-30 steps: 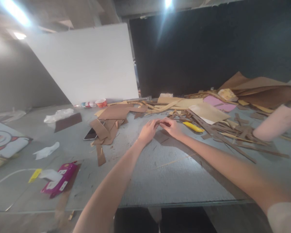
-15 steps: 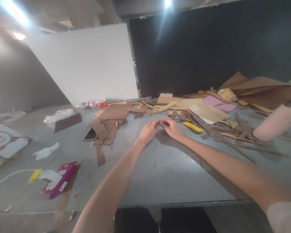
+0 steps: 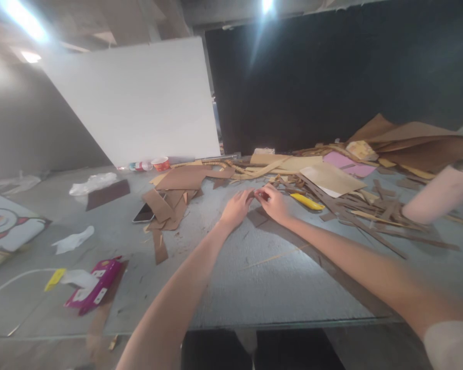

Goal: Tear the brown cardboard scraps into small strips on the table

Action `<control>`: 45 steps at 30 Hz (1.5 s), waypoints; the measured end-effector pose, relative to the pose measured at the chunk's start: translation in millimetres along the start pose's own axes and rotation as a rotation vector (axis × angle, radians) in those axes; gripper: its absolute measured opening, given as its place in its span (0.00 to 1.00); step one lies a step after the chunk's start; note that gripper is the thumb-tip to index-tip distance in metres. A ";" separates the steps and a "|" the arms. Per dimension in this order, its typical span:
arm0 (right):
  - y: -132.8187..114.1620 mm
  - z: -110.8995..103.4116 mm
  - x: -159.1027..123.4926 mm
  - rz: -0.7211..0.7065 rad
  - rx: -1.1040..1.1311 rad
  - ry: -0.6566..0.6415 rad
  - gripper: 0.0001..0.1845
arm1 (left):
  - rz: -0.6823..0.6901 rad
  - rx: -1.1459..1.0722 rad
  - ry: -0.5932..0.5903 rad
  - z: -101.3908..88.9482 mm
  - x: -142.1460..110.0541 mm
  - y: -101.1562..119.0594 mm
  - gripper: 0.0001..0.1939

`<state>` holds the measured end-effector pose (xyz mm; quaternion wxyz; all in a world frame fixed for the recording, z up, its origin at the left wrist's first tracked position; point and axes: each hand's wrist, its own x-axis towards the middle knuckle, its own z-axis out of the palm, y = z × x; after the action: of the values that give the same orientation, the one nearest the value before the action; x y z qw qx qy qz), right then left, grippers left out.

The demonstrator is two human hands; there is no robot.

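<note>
Fingertips together, my left hand (image 3: 236, 208) and my right hand (image 3: 272, 203) meet over the middle of the table. Both are closed in a pinch; whatever lies between the fingers is too small and too covered to make out. Just below the right hand, a small flat brown piece (image 3: 257, 217) lies on the tabletop. A yellow utility knife (image 3: 307, 201) rests to the right of my right hand. Left of my left hand are brown cardboard pieces (image 3: 179, 208), partly covering a phone (image 3: 143, 214).
Brown strips (image 3: 370, 221) and a pink bottle (image 3: 440, 198) occupy the right side. At the left lie a purple tissue pack (image 3: 100, 282), a crumpled tissue (image 3: 74, 240) and a white cable (image 3: 19, 277). A red paper cup (image 3: 161, 164) stands by the white board (image 3: 146, 103).
Both hands stay in nearly the same place, with only a slight shift of the fingers. Nothing else has visibly moved.
</note>
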<state>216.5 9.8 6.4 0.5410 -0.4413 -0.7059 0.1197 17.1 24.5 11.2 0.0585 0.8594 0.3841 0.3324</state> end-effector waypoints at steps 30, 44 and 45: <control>18.5 6.6 1.6 -0.045 0.091 -0.047 0.22 | 0.012 0.010 0.005 -1.1 -0.4 2.3 0.16; 17.8 6.0 1.2 -0.062 0.054 -0.041 0.23 | 0.027 0.017 -0.005 -2.5 -0.8 5.0 0.16; 18.1 6.4 1.2 -0.066 0.050 -0.040 0.23 | 0.032 0.020 -0.006 -2.3 -0.8 4.7 0.17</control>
<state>219.9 23.1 -7.0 0.5415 -0.4014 -0.7275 0.1282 18.2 20.3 14.2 0.0458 0.8671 0.3732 0.3267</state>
